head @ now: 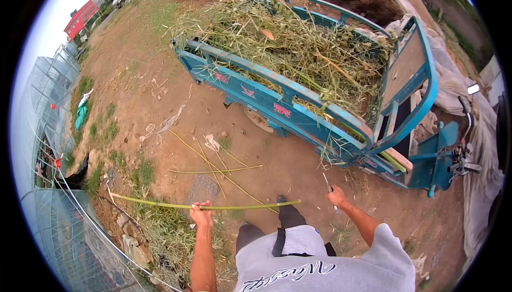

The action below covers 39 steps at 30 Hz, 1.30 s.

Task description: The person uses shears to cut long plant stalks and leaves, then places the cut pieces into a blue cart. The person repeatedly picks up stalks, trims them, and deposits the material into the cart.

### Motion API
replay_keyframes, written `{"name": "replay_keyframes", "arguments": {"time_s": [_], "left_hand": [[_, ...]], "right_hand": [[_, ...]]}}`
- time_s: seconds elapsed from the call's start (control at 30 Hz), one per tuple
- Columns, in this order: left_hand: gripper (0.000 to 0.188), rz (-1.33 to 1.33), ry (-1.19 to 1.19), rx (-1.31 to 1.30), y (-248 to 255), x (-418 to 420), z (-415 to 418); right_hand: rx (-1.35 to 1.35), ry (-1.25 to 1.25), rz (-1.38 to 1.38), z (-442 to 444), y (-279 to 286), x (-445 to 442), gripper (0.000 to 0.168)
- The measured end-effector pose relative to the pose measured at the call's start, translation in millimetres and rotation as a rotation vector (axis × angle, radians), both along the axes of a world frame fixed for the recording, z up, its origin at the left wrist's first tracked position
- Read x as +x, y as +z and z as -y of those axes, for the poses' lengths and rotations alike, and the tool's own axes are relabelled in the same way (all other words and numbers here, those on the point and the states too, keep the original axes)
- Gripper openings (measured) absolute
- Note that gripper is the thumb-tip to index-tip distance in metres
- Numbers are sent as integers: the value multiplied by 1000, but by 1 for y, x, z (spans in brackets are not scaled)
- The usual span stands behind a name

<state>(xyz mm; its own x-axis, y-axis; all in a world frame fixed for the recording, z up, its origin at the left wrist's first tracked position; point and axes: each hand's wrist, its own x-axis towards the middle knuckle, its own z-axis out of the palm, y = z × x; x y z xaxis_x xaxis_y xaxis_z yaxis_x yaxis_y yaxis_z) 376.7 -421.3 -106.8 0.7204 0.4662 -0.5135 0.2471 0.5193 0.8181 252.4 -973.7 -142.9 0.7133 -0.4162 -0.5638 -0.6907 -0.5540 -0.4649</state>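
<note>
A long green bamboo pole [248, 207] lies across my left hand [202, 214], whose fingers close around its middle. The pole runs roughly level, from a pale end at the far left to a tip in front of my legs. My right hand [337, 197] grips a knife [326, 179] by its handle, the thin blade pointing away from me. A gap separates the knife from the pole's right tip. Several thin stripped stalks [216, 171] cross one another on the soil ahead of my feet. Leafy trimmings [164, 224] are heaped under the pole's left half.
A blue cargo tricycle [256, 92] stands ahead to the right, its bed piled with leafy cut stalks [272, 40]. A plastic-covered greenhouse [44, 220] borders the left, with a white pipe [86, 214] along it. A flat grey slab [203, 189] lies near my left hand.
</note>
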Motion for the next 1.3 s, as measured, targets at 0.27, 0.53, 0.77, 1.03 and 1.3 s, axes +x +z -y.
{"name": "replay_keyframes", "arguments": {"time_s": [0.27,0.53,0.77,1.03,1.3], "left_hand": [[16,-462,-442,799,-79,65,-16],[26,-288,-1317,594,-56,40,181],[23,62,-1331,542,8,118,270],[12,672,-1098,901,119,241,400],[12,767,-1496,935,142,389,541]], "right_hand": [[395,-301,449,18,98,-26,33],[564,-482,1056,63,191,68,42],[41,-660,1253,146,188,194,44],[-238,-803,839,157,142,219,48],[-184,-794,500,169,147,231,52]]}}
